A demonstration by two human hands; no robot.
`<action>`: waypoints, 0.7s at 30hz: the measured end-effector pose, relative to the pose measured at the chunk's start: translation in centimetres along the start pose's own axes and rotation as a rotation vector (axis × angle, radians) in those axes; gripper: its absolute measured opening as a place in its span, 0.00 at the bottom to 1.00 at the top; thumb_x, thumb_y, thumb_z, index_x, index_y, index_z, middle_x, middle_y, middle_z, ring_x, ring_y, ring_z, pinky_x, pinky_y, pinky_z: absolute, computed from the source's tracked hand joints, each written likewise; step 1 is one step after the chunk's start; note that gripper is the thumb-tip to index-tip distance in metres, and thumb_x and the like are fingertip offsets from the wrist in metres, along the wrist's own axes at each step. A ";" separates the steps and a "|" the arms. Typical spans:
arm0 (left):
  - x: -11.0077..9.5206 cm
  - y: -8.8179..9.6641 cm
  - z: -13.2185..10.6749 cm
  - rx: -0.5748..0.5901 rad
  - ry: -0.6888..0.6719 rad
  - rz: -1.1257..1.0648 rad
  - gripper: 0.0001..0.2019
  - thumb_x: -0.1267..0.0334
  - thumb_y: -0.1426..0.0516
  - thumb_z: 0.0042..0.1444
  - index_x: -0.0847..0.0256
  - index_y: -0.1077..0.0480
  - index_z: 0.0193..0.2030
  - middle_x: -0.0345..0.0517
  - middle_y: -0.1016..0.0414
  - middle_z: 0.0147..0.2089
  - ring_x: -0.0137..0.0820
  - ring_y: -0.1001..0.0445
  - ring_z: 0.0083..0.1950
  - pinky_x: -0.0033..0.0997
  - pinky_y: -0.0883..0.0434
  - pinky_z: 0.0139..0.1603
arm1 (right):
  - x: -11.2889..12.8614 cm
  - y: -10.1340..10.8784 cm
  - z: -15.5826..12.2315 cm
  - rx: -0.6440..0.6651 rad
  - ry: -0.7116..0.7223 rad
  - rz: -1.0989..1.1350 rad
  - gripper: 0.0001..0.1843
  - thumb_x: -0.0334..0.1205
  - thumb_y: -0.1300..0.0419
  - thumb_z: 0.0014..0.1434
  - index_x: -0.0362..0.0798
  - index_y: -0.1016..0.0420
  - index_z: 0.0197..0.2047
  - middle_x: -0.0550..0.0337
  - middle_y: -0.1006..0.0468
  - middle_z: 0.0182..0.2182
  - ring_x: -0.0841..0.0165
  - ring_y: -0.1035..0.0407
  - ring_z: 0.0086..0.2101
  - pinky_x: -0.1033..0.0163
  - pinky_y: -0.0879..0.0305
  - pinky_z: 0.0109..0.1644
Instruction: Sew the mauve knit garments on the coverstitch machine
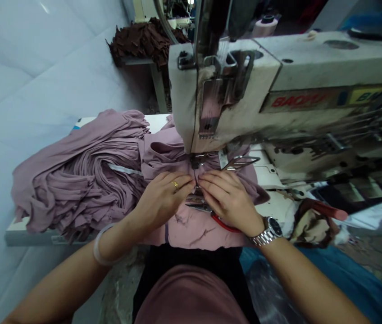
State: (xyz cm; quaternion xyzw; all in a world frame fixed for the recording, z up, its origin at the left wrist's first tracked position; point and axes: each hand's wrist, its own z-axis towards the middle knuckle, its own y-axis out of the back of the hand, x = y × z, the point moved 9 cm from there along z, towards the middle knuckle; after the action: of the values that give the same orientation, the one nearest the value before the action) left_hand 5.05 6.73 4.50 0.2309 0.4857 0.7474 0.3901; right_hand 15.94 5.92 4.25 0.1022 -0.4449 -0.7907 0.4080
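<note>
Pinched cloth [164, 157] at sewing machine [279, 123] with left hand [162, 198] and right hand [229, 196] close together, apparently to keep it flat.

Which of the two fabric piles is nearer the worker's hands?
The mauve pile, beside the left hand; the dark brown pile lies farther back, well apart from it.
</note>
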 end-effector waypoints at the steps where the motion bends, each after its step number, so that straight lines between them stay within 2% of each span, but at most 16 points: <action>1: 0.1 0.0 0.1 0.005 0.003 -0.007 0.12 0.68 0.47 0.65 0.65 0.28 0.53 0.50 0.24 0.52 0.38 0.28 0.53 0.39 0.29 0.54 | 0.0 0.0 0.1 0.007 0.000 0.004 0.13 0.31 0.43 0.62 0.43 0.27 0.50 0.52 0.22 0.48 0.62 0.32 0.51 0.51 0.35 0.56; 6: 0.2 -0.1 0.5 0.016 0.021 -0.011 0.11 0.67 0.47 0.66 0.64 0.28 0.52 0.50 0.24 0.52 0.37 0.26 0.52 0.40 0.28 0.53 | -0.2 -0.2 0.8 0.024 -0.040 0.015 0.12 0.32 0.44 0.64 0.44 0.25 0.49 0.51 0.22 0.47 0.62 0.32 0.48 0.52 0.33 0.53; 10: 0.2 0.0 0.7 -0.041 0.035 0.007 0.11 0.66 0.48 0.67 0.66 0.28 0.50 0.51 0.23 0.51 0.37 0.25 0.52 0.40 0.27 0.53 | -0.6 -0.7 1.2 0.050 -0.086 0.002 0.12 0.33 0.46 0.65 0.42 0.25 0.49 0.50 0.22 0.47 0.62 0.31 0.47 0.53 0.33 0.52; 16: 0.7 -0.1 1.0 -0.097 0.098 0.019 0.13 0.64 0.47 0.66 0.69 0.30 0.53 0.54 0.24 0.50 0.39 0.25 0.50 0.41 0.25 0.50 | -2.2 -1.3 1.5 0.084 -0.204 0.006 0.15 0.36 0.48 0.67 0.42 0.24 0.52 0.49 0.22 0.44 0.62 0.29 0.45 0.53 0.31 0.49; 21: 0.8 -0.2 1.1 -0.076 0.099 -0.002 0.12 0.65 0.46 0.65 0.69 0.30 0.52 0.53 0.24 0.51 0.40 0.25 0.51 0.43 0.25 0.51 | -2.8 -1.7 1.9 0.129 -0.239 -0.014 0.14 0.35 0.48 0.67 0.41 0.24 0.49 0.49 0.21 0.39 0.61 0.28 0.44 0.53 0.29 0.50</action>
State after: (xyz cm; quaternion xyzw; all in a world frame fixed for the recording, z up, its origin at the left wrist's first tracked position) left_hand 5.42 8.01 4.76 0.1783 0.4759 0.7754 0.3749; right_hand 15.82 9.59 3.47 0.0364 -0.5395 -0.7699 0.3390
